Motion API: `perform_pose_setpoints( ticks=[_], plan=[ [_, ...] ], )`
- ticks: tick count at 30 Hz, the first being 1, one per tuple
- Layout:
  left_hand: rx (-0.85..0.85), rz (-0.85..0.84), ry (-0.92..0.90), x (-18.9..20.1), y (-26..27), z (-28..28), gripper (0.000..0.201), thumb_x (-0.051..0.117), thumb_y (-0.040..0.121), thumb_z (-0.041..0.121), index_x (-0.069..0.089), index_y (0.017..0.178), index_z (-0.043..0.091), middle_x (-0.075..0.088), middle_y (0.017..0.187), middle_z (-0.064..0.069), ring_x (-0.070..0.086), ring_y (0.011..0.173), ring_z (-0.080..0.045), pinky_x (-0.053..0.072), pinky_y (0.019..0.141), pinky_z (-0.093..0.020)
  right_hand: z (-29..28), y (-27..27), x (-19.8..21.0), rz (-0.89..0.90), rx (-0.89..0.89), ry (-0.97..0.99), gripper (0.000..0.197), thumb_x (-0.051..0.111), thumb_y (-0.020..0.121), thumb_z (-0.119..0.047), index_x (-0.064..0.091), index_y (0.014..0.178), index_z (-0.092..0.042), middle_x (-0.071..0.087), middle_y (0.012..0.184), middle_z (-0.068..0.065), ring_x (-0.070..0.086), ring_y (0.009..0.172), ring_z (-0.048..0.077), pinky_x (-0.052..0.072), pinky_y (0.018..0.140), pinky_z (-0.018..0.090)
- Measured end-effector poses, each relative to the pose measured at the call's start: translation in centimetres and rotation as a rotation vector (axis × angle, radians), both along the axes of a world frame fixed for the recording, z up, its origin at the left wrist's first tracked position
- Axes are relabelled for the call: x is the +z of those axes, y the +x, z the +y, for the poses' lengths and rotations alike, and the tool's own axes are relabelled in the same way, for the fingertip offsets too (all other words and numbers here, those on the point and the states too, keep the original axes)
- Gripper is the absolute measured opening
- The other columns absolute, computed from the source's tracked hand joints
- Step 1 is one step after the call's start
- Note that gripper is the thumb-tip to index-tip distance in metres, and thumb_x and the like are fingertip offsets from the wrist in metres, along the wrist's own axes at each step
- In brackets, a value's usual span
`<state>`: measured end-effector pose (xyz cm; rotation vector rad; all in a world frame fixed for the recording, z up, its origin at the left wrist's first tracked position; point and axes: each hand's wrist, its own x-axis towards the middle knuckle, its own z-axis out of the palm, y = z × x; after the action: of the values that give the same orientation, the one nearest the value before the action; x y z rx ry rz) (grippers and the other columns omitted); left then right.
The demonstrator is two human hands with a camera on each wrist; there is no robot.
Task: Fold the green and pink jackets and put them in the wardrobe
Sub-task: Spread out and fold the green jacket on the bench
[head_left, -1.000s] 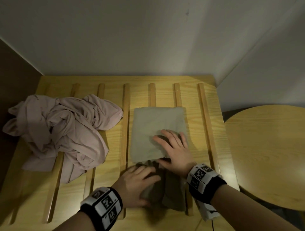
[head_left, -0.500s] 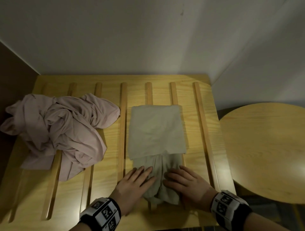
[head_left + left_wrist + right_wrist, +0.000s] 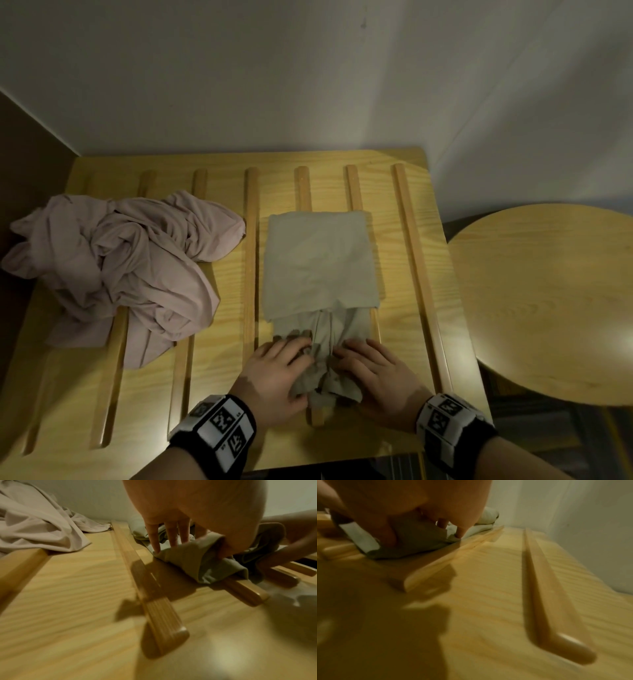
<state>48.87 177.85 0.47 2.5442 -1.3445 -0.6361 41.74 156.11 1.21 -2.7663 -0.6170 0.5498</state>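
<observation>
Left hand (image 3: 274,377) and right hand (image 3: 376,375) pinch the green jacket (image 3: 320,263)'s near end; wristband (image 3: 219,426) markings unreadable.

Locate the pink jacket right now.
In the head view, the crumpled pink jacket lies unfolded on the left part of the slatted wooden platform, apart from the half-folded green jacket to its right; neither hand touches it.

The bench (image 3: 219,383) is pale wood with clear grain and a light satin sheen, and its raised slats (image 3: 154,596) are smooth with rounded, glossy ends. The green jacket (image 3: 320,260) is thin, matt cloth, while the pink jacket (image 3: 113,267) is soft, matt cloth in crumpled folds. The round table (image 3: 548,301) is smooth grained wood.
</observation>
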Motion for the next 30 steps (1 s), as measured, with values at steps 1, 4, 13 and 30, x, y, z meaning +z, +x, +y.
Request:
perform_pose_setpoints(
  ticks=[1, 4, 13, 30],
  plan=[
    [0.003, -0.003, 0.003, 0.1, -0.1, 0.1, 0.05, 0.067, 0.047, 0.063, 0.07, 0.089, 0.037, 0.067, 0.106, 0.015, 0.067, 0.092, -0.003, 0.054, 0.072, -0.016, 0.1, 0.0, 0.0, 0.025, -0.001, 0.008, 0.05, 0.052, 0.068, -0.051, 0.059, 0.112, -0.029, 0.062, 0.123, -0.011, 0.058, 0.117, 0.013, 0.046, 0.095, 0.041],
    [0.018, 0.004, -0.013, 0.8, -0.3, 0.2, 0.041, 0.073, 0.047, 0.056, 0.069, 0.082, 0.035, 0.067, 0.097, 0.017, 0.066, 0.085, 0.0, 0.05, 0.062, -0.008, 0.4, 0.0, -0.7, 0.1, -0.029, 0.09, 0.05, 0.042, 0.08, -0.042, 0.059, 0.122, -0.022, 0.05, 0.139, -0.005, 0.039, 0.135, 0.02, 0.014, 0.11, 0.051],
    [0.148, -0.109, -0.082, 1.1, -1.0, 1.9, 0.05, 0.09, 0.03, 0.013, 0.062, 0.07, 0.021, 0.06, 0.07, 0.007, 0.056, 0.062, -0.007, 0.037, 0.037, -0.014, 2.5, -0.5, -2.0, 0.072, -0.298, 0.224, 0.062, 0.054, 0.078, -0.045, 0.04, 0.136, -0.03, 0.035, 0.142, -0.004, 0.022, 0.138, 0.018, 0.01, 0.119, 0.042],
    [0.228, -0.034, 0.071, 0.6, -1.6, -0.8, 0.05, 0.084, 0.046, 0.041, 0.068, 0.09, 0.025, 0.064, 0.086, 0.007, 0.066, 0.079, -0.012, 0.052, 0.06, -0.023, 4.4, -0.4, -0.1, -0.141, -0.361, 0.279, 0.033, 0.077, 0.063, -0.008, 0.068, 0.094, -0.016, 0.071, 0.094, -0.001, 0.069, 0.083, 0.017, 0.057, 0.07, 0.028]
  ],
)
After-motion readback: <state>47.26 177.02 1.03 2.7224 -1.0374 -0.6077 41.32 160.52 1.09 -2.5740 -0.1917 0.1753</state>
